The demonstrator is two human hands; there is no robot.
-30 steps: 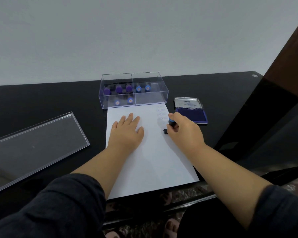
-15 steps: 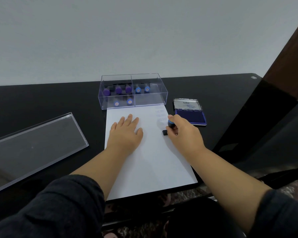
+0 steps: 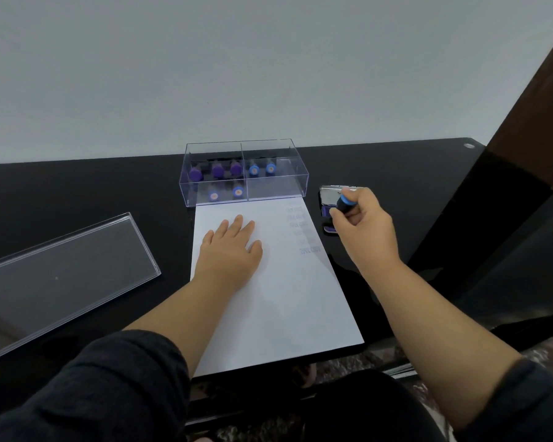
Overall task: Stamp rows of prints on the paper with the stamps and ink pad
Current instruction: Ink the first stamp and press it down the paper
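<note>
Glossy black tabletop (image 3: pixel 77 193), far edge against a pale wall. White rectangular paper sheet (image 3: pixel 278 307) taken as landmark; its near edge reaches the table's front edge. Bare black surface lies left of the sheet up to the flat clear acrylic lid (image 3: pixel 61 275), which rests well left of it, long and shallow-rimmed. Clear two-compartment acrylic box (image 3: pixel 243 173) touches the sheet's far edge, holding upright purple- and blue-capped stamps. Left hand (image 3: pixel 230 253) lies palm-down on the sheet's upper left, fingers straight and close together, forearm crossing the sheet's left edge. Right hand (image 3: pixel 361 228) sits just off the sheet's right edge, fingers curled and clamped round a small blue-capped black stamp (image 3: pixel 344 204), held over the blue ink pad in its open metal tin (image 3: pixel 328 202). A column of faint blue prints (image 3: pixel 302 228) runs down the sheet's right margin, the nearest one darkest.
</note>
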